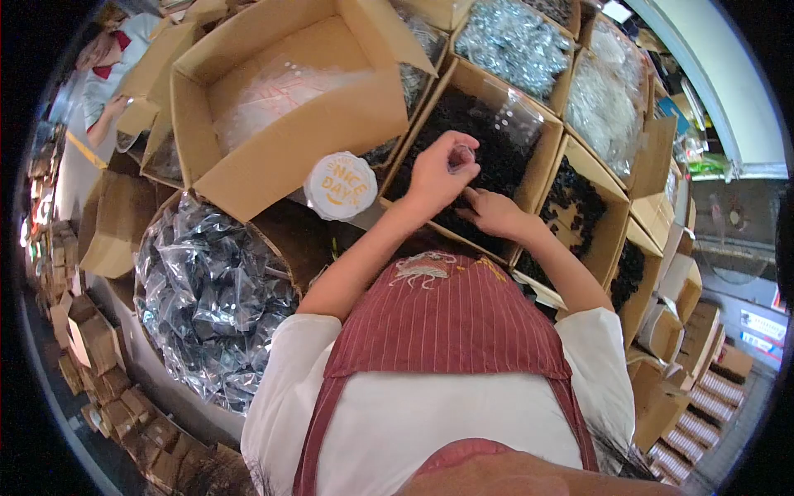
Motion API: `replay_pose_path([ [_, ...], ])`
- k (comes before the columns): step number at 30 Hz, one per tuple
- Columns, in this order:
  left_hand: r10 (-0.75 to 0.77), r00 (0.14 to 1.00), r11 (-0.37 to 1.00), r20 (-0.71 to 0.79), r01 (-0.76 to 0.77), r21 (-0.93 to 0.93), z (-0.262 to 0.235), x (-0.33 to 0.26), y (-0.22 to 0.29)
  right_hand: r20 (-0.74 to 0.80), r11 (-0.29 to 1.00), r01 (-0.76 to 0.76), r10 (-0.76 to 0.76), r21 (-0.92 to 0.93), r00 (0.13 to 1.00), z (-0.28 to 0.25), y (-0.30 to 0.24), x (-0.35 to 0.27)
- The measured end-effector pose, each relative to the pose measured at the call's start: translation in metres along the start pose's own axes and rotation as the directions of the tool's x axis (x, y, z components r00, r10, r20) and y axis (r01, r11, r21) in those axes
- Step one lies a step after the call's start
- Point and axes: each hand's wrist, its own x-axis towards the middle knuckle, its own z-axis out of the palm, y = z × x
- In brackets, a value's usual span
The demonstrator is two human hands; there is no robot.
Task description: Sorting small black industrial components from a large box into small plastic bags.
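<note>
Over a cardboard box [430, 93] of small black pieces [463, 112], both my hands are close together. My left hand [438, 172] is raised above the pieces with its fingers curled round something see-through and shiny, too small to name. Just below and to the right of it, my right hand [499, 217] is bent with its thumb and fingers drawn together near the black pieces. What its fingertips hold, if anything, is hidden. Clear plastic [518, 118] with white dots lies on the black pieces at the far side of the box.
At left a large open carton [289, 161] holds flat clear bags [277, 103]; below it stands a container heaped with filled clear bags [215, 306]. A round white lid-like thing [340, 187] is beside my left forearm. More boxes [579, 207] line the right. Another person [112, 66] is at far left.
</note>
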Motion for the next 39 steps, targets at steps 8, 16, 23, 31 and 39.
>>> replay_pose_path([
  [8,0.028,0.997,0.997,-0.072,-0.033,-0.07,0.006,0.0,0.0,-0.517,0.984,-0.048,0.131,0.171,0.846,-0.051,-0.009,-0.009],
  [16,-0.021,0.994,0.985,-0.106,0.003,-0.17,0.004,0.001,0.001,-0.016,-0.07,0.031,0.2,0.997,0.98,-0.063,0.02,-0.019],
  [23,-0.032,0.992,0.985,-0.121,0.011,-0.171,0.004,-0.002,0.002,-0.069,-0.58,0.079,0.039,0.811,0.997,-0.053,-0.004,-0.037],
  [31,-0.006,0.99,0.988,-0.138,-0.015,-0.151,0.003,-0.001,0.001,-0.126,-0.446,0.132,0.044,0.885,0.991,-0.063,-0.013,-0.052],
  [39,-0.025,0.993,0.984,-0.117,0.004,-0.176,0.004,0.0,0.0,-0.18,-0.416,0.163,-0.002,0.895,0.984,-0.066,-0.013,-0.059],
])
